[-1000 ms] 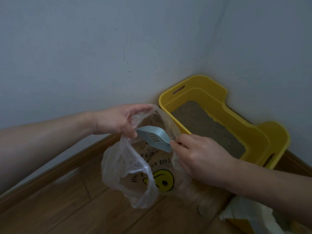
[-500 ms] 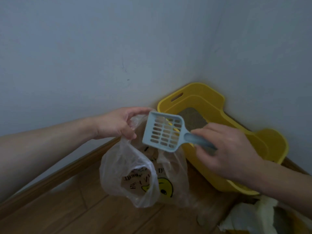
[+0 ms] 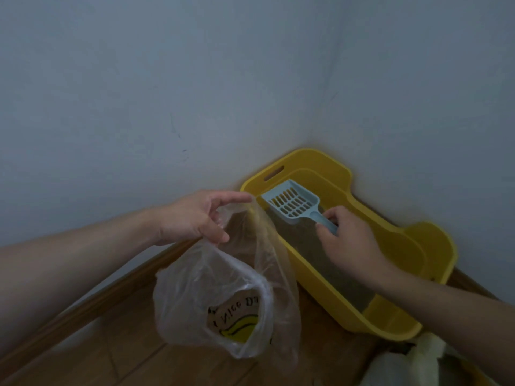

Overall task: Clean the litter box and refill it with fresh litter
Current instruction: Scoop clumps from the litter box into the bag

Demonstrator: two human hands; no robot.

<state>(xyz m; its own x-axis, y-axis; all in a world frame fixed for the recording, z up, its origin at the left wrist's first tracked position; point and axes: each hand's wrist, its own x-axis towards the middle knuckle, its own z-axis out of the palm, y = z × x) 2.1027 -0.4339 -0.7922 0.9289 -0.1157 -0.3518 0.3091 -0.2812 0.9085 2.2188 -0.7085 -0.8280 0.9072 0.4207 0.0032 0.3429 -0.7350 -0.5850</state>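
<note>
Pale grey-blue walls (image 3: pixel 139 79) meet in a corner at the upper right of the frame, above a brown wooden plank floor (image 3: pixel 133 358) edged by a wooden baseboard (image 3: pixel 97 296). Tucked into that corner, right of centre, stands the yellow rectangular plastic litter box (image 3: pixel 412 246) with cut-out handles, and a bed of grey litter (image 3: pixel 320 263) covers its bottom. At the box's far end a light blue slotted plastic scoop (image 3: pixel 292 203) sits inside the walls, head tilted towards the upper left; whether it touches the litter cannot be told. The right hand (image 3: pixel 348 240) grips its handle with fingers curled round it. Just left of the box, the left hand (image 3: pixel 192 218) pinches the rim of a clear thin plastic bag (image 3: pixel 200 296) between thumb and bent fingers, and the bag hangs open with its side against the box's near wall. Black lettering and a yellow print (image 3: pixel 237 327) show through the film. Crumpled pale plastic (image 3: pixel 412 358) lies at the lower right edge.
</note>
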